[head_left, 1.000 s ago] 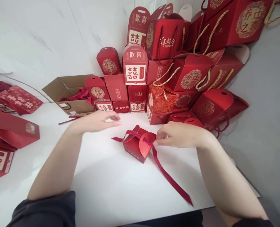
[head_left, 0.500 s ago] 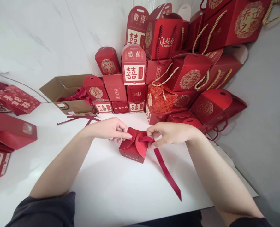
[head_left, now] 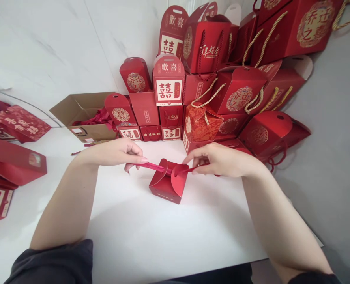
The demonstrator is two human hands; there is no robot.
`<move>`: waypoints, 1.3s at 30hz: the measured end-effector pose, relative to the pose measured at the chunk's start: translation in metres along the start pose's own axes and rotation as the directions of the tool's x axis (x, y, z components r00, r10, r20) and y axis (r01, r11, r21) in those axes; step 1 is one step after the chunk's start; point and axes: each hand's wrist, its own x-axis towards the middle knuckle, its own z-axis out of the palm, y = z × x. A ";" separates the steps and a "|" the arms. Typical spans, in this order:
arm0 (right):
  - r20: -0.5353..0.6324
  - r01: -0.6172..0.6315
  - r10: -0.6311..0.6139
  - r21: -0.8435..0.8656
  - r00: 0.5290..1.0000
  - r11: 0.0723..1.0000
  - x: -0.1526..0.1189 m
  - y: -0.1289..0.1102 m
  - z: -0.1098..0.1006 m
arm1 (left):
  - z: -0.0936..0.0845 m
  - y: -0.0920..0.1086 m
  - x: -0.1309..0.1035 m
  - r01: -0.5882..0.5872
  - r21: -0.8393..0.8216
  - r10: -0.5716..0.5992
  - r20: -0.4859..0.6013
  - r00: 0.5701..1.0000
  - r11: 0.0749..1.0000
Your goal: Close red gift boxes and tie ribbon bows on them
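Note:
A small red gift box (head_left: pixel 166 189) with curved top flaps stands on the white table in front of me. A dark red ribbon (head_left: pixel 151 166) runs through the flaps and stretches out on both sides of the box. Left of the box, my left hand (head_left: pixel 130 154) pinches one stretch of the ribbon between thumb and fingers. On the right, my right hand (head_left: pixel 210 159) is closed on the other stretch, close to the right flap. The ribbon's far end is mostly hidden behind my right hand.
Stacked red gift boxes (head_left: pixel 169 92) fill the back of the white table (head_left: pixel 163 240) against the wall. An open cardboard carton (head_left: pixel 94 132) with red ribbons stands back left. More red boxes (head_left: pixel 15 159) lie at the left edge.
My left hand has moved left from the box, drawing ribbon out through the flaps. The long tail that hung at the right front has been pulled in toward my right hand.

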 end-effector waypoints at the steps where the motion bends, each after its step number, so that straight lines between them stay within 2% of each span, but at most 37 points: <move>1: -0.033 -0.010 0.006 -0.127 0.999 0.992 -0.005 -0.002 -0.002 | -0.001 -0.001 -0.001 0.007 0.007 -0.007 0.016 1.000 1.000; 3: -0.131 -0.062 0.020 -0.326 0.991 0.943 -0.016 -0.007 -0.004 | -0.004 -0.003 -0.004 0.006 0.009 -0.007 0.057 0.998 1.000; 5: -0.259 -0.122 0.005 -0.437 0.966 0.891 -0.025 -0.011 -0.005 | -0.006 -0.002 -0.006 -0.029 -0.011 0.030 0.105 0.994 1.000; 9: -0.468 -0.164 -0.132 -0.540 0.874 0.826 -0.032 -0.015 -0.004 | -0.006 0.002 -0.005 -0.217 -0.091 0.229 0.152 0.962 0.972; 14: -0.663 -0.364 -0.082 -0.506 0.745 0.782 -0.034 -0.024 -0.002 | 0.002 -0.001 0.006 -0.412 -0.215 0.425 0.014 0.905 0.886; 18: -0.768 -0.521 -0.050 -0.479 0.638 0.707 -0.032 -0.027 0.002 | 0.010 -0.006 0.018 -0.500 -0.361 0.531 -0.016 0.847 0.787; 21: -0.793 -0.564 -0.039 -0.465 0.608 0.682 -0.028 -0.027 0.003 | 0.015 -0.003 0.019 -0.540 -0.423 0.569 -0.068 0.819 0.727; 24: -0.790 -0.496 -0.003 -0.387 0.613 0.777 -0.026 -0.028 0.003 | 0.018 0.003 0.015 -0.587 -0.452 0.584 -0.163 0.795 0.672; 27: -0.782 -0.360 0.048 -0.231 0.621 0.904 -0.025 -0.032 0.000 | 0.017 0.010 0.010 -0.673 -0.432 0.601 -0.311 0.736 0.601; 29: -0.796 -0.259 0.051 -0.135 0.603 0.956 -0.024 -0.036 -0.002 | 0.015 0.017 0.010 -0.716 -0.385 0.575 -0.427 0.697 0.582; 31: -0.828 -0.175 0.022 -0.093 0.561 0.980 -0.022 -0.039 -0.006 | 0.012 0.028 0.012 -0.724 -0.355 0.508 -0.534 0.676 0.591; 33: -0.871 -0.084 -0.030 -0.082 0.490 0.993 -0.018 -0.041 -0.009 | 0.011 0.043 0.014 -0.713 -0.373 0.420 -0.611 0.670 0.594; 36: -0.916 0.144 -0.093 -0.039 0.391 0.989 -0.009 -0.044 -0.011 | 0.014 0.068 0.017 -0.705 -0.432 0.305 -0.684 0.663 0.563; 37: -0.924 0.224 -0.102 -0.019 0.368 0.974 -0.006 -0.045 -0.010 | 0.017 0.076 0.018 -0.704 -0.447 0.272 -0.702 0.658 0.552; 39: -0.927 0.340 -0.106 0.024 0.358 0.940 0.001 -0.047 -0.007 | 0.025 0.086 0.021 -0.696 -0.477 0.215 -0.721 0.659 0.537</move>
